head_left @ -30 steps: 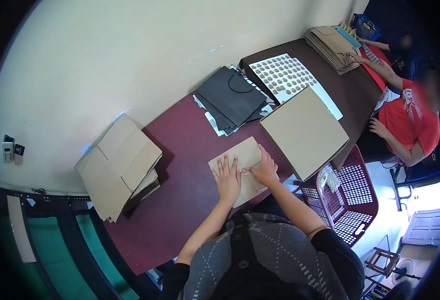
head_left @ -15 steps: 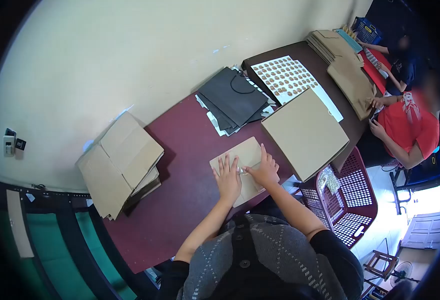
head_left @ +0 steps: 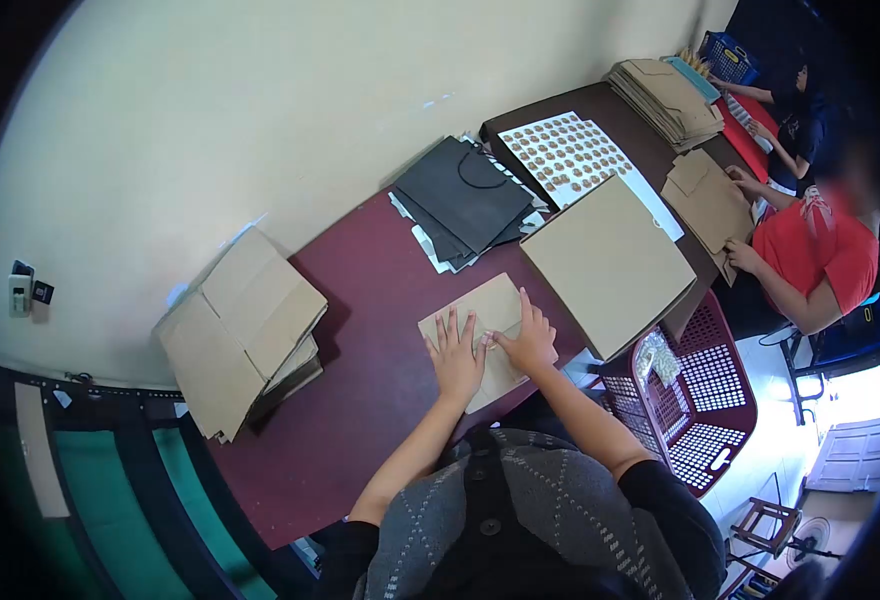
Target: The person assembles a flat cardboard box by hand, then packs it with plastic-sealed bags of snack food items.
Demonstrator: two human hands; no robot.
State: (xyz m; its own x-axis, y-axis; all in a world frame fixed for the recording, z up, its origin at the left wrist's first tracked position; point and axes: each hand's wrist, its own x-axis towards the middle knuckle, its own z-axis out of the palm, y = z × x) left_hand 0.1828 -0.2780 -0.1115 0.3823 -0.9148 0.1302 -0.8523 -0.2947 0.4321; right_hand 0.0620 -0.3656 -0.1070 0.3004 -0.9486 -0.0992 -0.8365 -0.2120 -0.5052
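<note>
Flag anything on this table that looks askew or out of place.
The cardboard pile by the wall sits crooked, one end overhanging the table edge. The black bags are fanned unevenly. Nothing looks spilled or damaged.

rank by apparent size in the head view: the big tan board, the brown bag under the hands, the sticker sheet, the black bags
1. tan board, clearly largest.
2. black bags and sticker sheet: look alike, and lie farther off, so unranked.
3. brown bag, smallest, though partly covered by both hands.

The person wears a grey knitted vest with lighter dashed diamond lines and dark front buttons over a black top with short sleeves, leaving both forearms, the left hand and right hand bare.
</note>
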